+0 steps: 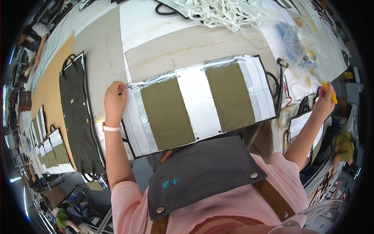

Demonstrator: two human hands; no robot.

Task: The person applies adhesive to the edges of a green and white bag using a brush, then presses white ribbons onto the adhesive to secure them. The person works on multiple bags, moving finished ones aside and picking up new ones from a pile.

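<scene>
Olive-and-white bag panel lies spread on the worktop in front of the person, black handles at both ends and a narrow white strip along its far edge. The left hand is at the panel's far left corner, fingertips drawn together; whether they pinch anything, I cannot tell. The right hand, beyond the right end, grips a yellow-handled tool. A dark bag panel lies to the left.

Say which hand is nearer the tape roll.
Right. The right hand is right of the tape roll; the left hand, at the left end of the olive-and-white panel.
</scene>
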